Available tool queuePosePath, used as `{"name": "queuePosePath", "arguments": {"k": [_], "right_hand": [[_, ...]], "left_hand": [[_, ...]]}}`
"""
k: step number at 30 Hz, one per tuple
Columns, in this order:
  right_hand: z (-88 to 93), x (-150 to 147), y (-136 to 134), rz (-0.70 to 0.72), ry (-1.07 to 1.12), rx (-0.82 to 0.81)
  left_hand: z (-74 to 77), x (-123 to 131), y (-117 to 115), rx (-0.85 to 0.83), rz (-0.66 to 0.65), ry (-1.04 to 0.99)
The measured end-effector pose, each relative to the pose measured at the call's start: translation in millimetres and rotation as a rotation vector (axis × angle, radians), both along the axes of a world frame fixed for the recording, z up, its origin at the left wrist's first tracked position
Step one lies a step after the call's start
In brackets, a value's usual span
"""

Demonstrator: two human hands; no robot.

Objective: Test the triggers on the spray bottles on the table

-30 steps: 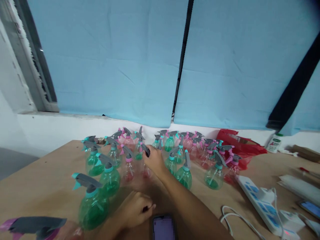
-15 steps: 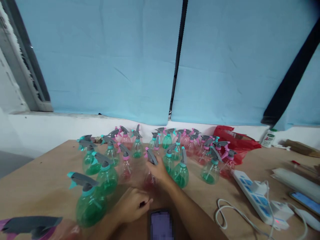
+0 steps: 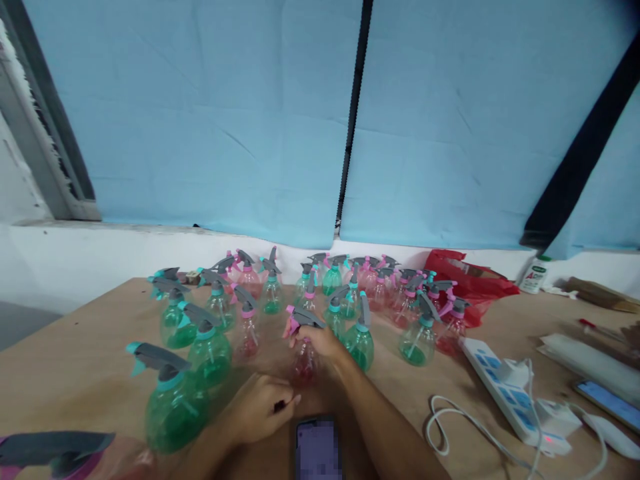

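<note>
A pink spray bottle [image 3: 305, 365] with a grey trigger head stands on the table in front of me. My right hand [image 3: 316, 339] is closed around its neck, just under the head, whose pink nozzle points left. My left hand [image 3: 265, 405] is curled near the table, left of the dark phone [image 3: 319, 443]. A dark spot shows between its fingers, and I cannot make out what it is. Close by stand another pink spray bottle [image 3: 248, 337] on the left and a green spray bottle [image 3: 359, 345] on the right.
Several more green and pink spray bottles stand across the table [image 3: 95, 347]. To the right lie a white power strip [image 3: 505, 390] with plugs and cables, a second phone [image 3: 611, 403] and a red plastic bag [image 3: 480, 293]. A white bottle [image 3: 535, 277] stands by the wall.
The pink bottle's grey head has turned in my right hand from slanting to nearly level, nozzle to the left. My left hand stays curled in about the same place.
</note>
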State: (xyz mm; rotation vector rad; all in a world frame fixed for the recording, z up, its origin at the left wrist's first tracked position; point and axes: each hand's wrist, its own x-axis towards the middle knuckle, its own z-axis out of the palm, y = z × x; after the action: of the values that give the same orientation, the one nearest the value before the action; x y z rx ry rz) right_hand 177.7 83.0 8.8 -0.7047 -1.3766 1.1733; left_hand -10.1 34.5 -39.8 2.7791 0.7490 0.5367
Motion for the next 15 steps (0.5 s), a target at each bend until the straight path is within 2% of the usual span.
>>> {"name": "queuePosePath", "arguments": {"k": [3,8,15], "right_hand": [[-0.3,0.4,0.5,0.039,-0.009,0.018],[-3.0,-0.9,0.9,-0.004,0.03,-0.02],[0.7,0.1,0.1,0.0,-0.035,0.055]], "left_hand": [[-0.4,-0.2,0.8,-0.006,0.007,0.017],[-3.7,-0.9,3.1,-0.007,0.017,0.029],[-5.1,-1.7,2.9,-0.003,0.024,0.015]]}}
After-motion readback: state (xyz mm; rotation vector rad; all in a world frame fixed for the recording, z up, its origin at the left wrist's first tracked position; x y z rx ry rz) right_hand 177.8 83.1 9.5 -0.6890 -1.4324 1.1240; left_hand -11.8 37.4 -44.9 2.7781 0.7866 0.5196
